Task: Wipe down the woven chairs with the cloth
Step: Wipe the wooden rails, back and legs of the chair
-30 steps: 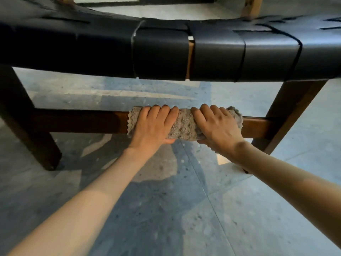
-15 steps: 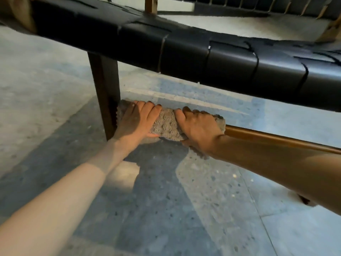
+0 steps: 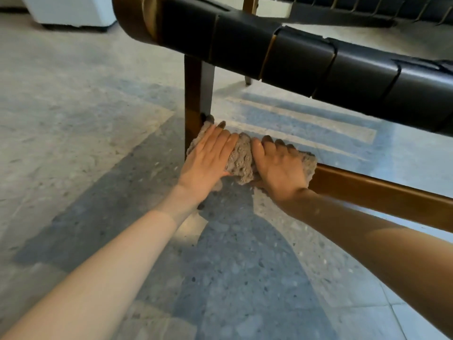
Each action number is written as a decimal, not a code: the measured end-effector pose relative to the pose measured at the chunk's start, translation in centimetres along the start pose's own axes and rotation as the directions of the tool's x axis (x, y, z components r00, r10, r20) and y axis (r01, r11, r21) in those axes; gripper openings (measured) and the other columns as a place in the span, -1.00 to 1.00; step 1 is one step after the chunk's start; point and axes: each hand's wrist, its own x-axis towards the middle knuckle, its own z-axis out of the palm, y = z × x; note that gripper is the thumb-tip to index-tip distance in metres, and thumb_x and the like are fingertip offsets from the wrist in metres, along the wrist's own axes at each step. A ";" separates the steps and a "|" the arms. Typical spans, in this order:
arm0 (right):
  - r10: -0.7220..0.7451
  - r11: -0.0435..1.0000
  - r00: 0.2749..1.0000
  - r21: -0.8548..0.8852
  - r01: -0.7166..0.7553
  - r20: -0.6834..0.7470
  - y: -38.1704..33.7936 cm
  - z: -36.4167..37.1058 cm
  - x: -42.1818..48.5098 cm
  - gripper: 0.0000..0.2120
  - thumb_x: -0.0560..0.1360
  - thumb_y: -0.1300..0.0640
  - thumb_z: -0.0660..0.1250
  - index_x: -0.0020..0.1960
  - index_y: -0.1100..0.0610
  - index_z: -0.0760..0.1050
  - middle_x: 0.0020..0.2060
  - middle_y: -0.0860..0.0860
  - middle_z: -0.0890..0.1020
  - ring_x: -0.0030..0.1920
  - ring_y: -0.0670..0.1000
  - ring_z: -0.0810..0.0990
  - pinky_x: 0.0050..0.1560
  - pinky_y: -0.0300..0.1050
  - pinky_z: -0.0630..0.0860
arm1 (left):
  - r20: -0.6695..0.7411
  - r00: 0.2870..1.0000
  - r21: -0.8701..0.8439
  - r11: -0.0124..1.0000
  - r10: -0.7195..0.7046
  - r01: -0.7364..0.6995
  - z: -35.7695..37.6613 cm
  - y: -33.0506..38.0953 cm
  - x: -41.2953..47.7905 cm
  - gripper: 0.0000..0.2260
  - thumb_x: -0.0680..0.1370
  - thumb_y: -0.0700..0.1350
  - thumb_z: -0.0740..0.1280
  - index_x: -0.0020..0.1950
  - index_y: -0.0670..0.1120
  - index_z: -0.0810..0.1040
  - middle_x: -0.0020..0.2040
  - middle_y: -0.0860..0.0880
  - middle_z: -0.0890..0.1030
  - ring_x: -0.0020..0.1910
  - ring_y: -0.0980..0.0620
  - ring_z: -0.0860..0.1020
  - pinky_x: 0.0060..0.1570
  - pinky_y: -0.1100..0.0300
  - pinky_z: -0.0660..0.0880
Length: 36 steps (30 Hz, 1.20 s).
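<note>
Beneath the woven seat (image 3: 318, 62), the grey cloth (image 3: 241, 160) lies draped over the low wooden rail (image 3: 380, 192) beside the chair leg (image 3: 196, 94), the left hand (image 3: 208, 160) pressing it with near-flat fingers, the right hand (image 3: 279, 168) curled round it.

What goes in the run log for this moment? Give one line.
step: wiping lower rail | cloth: over rail beside leg | left hand: pressing cloth | right hand: gripping cloth | woven seat: no hand on it
</note>
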 end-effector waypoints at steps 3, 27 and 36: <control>0.033 0.998 0.999 0.050 -0.031 -0.030 -0.7 0.1 -0.5 -0.23 0.44 -0.16 0.38 0.45 0.17 0.12 0.24 0.14 0.43 0.20 0.17 0.43 0.19 0.05 0.34 | 0.040 0.997 -0.144 0.987 -0.061 0.066 -0.7 0.2 -0.8 -0.39 0.35 -0.19 0.51 0.34 -0.30 0.42 0.28 -0.25 0.51 0.31 -0.18 0.46 0.39 -0.03 0.20; 0.201 0.664 0.961 0.747 0.008 -0.188 -0.7 -4.7 -0.7 -0.88 0.62 0.03 0.19 0.05 0.01 0.48 -0.19 -0.01 0.65 -0.24 -0.01 0.57 -0.26 -0.07 0.52 | 0.111 0.661 -0.667 0.438 -0.742 0.603 -3.9 -1.6 -3.3 -0.87 0.55 -0.23 0.28 0.05 -0.05 0.51 -0.32 0.08 0.42 -0.35 0.13 0.43 -0.33 0.21 0.34; 0.489 0.098 0.872 0.995 -0.023 -0.028 -6.0 -7.2 4.7 -0.85 0.58 0.18 0.25 0.14 0.07 0.49 -0.02 -0.12 0.51 0.04 -0.13 0.50 0.15 -0.30 0.44 | 0.343 0.483 -0.868 -0.077 -0.806 0.490 -5.7 -6.5 1.6 -0.77 0.59 -0.16 0.25 0.22 0.02 0.39 0.26 -0.07 0.47 0.10 0.14 0.49 0.07 0.30 0.52</control>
